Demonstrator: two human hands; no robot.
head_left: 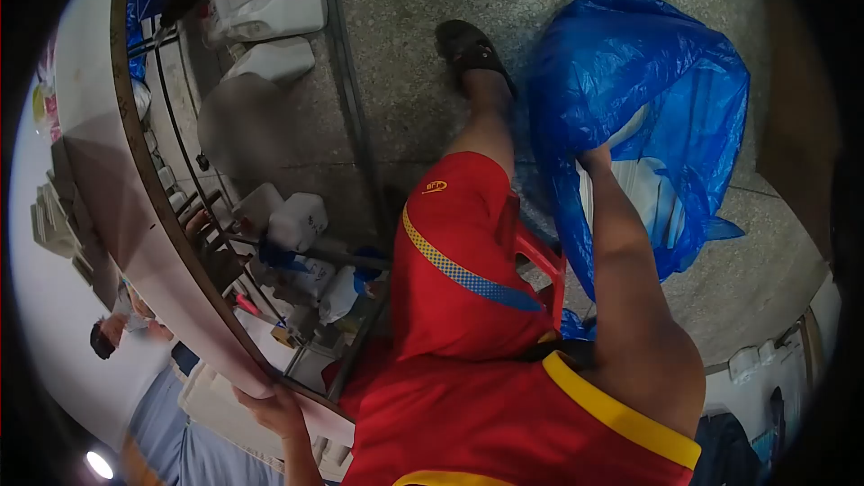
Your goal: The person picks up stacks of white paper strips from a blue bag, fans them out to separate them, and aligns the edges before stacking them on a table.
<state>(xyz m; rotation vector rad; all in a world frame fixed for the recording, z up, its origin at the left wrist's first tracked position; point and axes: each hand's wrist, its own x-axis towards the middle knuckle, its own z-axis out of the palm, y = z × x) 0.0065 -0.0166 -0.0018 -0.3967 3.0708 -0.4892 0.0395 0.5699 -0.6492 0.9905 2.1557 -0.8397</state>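
My right hand (594, 158) reaches into a large blue plastic bag (621, 54) on the floor. The bag's mouth gapes, and white flat pieces (643, 189) show inside beside my forearm. The fingers of this hand are mostly hidden by the bag, so their grip cannot be made out. At lower left, my left hand (273, 411) rests at the edge of a pale tabletop (162, 234), its visible fingers stretched out. A pile of off-white pieces (220, 405) lies close to that hand.
Under the table frame are white plastic jugs (279, 16) and several other containers. A red plastic stool (544, 261) stands beside my leg. A brown board (796, 126) is at the far right. Another person (108, 335) appears beyond the table.
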